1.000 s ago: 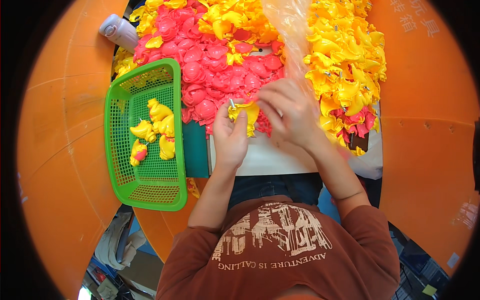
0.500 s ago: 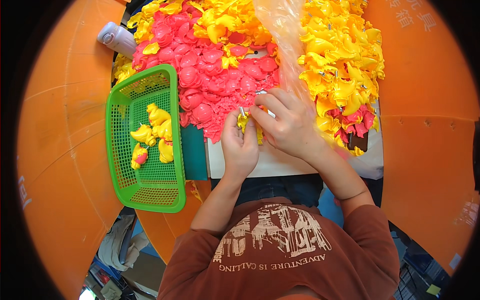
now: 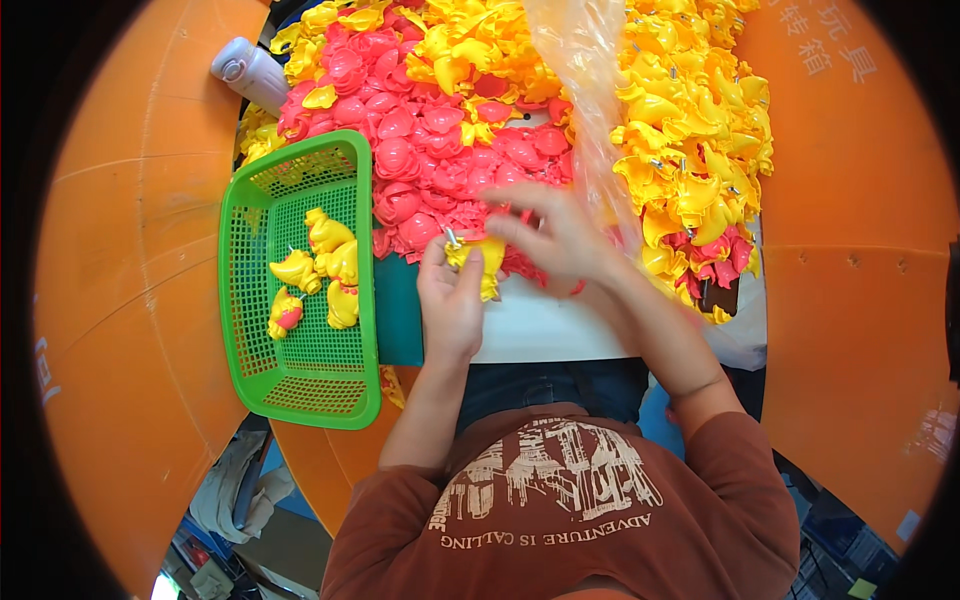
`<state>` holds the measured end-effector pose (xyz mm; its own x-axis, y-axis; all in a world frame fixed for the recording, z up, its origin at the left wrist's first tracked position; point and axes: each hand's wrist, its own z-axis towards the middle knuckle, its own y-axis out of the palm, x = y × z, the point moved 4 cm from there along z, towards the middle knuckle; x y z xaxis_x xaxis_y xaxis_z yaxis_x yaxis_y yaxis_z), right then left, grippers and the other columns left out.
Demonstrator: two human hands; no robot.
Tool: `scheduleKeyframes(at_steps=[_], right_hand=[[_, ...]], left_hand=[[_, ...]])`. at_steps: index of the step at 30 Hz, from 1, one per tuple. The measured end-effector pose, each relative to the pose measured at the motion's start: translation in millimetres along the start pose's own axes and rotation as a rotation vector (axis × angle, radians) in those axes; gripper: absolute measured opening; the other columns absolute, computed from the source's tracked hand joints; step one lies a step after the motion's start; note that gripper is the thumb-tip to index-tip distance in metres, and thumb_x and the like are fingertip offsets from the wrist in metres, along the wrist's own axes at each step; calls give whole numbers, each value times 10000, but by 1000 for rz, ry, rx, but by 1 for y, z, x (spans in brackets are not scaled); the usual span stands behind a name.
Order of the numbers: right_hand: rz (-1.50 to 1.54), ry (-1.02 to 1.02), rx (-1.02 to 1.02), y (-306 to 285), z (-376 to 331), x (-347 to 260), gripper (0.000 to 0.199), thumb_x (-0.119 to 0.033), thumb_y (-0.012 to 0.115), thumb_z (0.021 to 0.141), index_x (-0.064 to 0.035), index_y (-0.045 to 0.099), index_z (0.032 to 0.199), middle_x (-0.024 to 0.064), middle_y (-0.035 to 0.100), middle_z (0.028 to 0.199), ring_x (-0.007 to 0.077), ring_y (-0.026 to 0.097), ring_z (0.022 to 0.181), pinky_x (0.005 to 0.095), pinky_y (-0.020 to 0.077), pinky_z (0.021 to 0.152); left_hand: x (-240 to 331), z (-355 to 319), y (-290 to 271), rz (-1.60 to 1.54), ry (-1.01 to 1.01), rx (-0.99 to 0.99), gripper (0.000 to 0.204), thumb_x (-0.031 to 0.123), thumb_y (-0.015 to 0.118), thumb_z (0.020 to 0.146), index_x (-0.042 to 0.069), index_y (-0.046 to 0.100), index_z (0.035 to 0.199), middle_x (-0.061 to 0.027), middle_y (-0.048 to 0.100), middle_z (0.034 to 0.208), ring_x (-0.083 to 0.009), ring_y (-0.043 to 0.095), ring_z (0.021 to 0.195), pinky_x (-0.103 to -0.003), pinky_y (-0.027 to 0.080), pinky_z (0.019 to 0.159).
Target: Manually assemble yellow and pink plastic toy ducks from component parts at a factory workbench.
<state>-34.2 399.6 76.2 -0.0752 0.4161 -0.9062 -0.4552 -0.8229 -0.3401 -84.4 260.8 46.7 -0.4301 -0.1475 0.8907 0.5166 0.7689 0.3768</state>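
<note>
My left hand (image 3: 450, 305) is closed, thumb and fingers pinching a yellow plastic toy part (image 3: 490, 262) from which a small metal pin (image 3: 452, 238) sticks up. Just beyond and to the right, my right hand (image 3: 560, 232) hovers at the front of the pink pile, blurred at the fingertips. Its thumb and forefinger are apart, and I see nothing held between them. Small red-pink scraps (image 3: 522, 266) lie below that hand, with one loose bit (image 3: 577, 287) near the wrist.
A green basket (image 3: 232, 290) at left holds several yellow figures. Heaped beyond my hands are pink shells (image 3: 400, 155) and yellow parts (image 3: 690, 190), with a clear plastic bag (image 3: 585, 90) between. A pale bottle (image 3: 250, 75) stands far left. Orange panels (image 3: 850, 300) flank the table.
My right hand has come away from the yellow part, its fingers spreading. My left hand has shifted left and slightly nearer, still gripping the part, which now shows more fully.
</note>
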Motion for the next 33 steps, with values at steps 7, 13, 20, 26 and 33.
scheduleKeyframes(at_steps=[7, 13, 20, 26, 33], right_hand=[[-985, 175, -311, -8, 62, 41, 416, -7, 559, 721, -57, 566, 1133, 125, 563, 1169, 322, 537, 1059, 391, 470, 850], [-927, -98, -149, -16, 48, 33, 357, -35, 598, 710, -57, 571, 1065, 100, 583, 1030, 303, 552, 996, 393, 473, 814], [-780, -253, -31, -36, 25, 5, 225, -36, 677, 694, -28, 597, 905, 84, 554, 821, 235, 570, 721, 344, 462, 615], [-63, 124, -132, -36, -18, -16, 180, -62, 687, 785, 8, 614, 934, 3, 534, 750, 65, 507, 661, 217, 426, 562], [369, 341, 11, -36, -30, -12, 351, 8, 649, 801, 28, 569, 1142, 17, 578, 823, 59, 567, 735, 176, 451, 597]], left_hand=[[4, 6, -6, -276, -67, 47, 194, 55, 524, 892, 52, 486, 1083, -81, 590, 860, -160, 600, 635, -291, 524, 532], [-4, 9, -3, -277, -26, 86, 213, 41, 545, 882, 47, 474, 1083, -78, 577, 891, -170, 605, 674, -312, 541, 585], [4, 18, 6, -284, 37, 84, 208, 37, 567, 874, 43, 469, 1057, -76, 573, 941, -169, 608, 777, -305, 544, 630], [13, 18, 24, -220, 187, 65, 299, -26, 623, 820, 52, 457, 1055, -86, 577, 957, -156, 611, 817, -268, 541, 622], [1, 14, 38, -295, 78, -112, 329, -59, 625, 803, 51, 455, 1064, -70, 586, 930, -127, 596, 698, -216, 494, 512]])
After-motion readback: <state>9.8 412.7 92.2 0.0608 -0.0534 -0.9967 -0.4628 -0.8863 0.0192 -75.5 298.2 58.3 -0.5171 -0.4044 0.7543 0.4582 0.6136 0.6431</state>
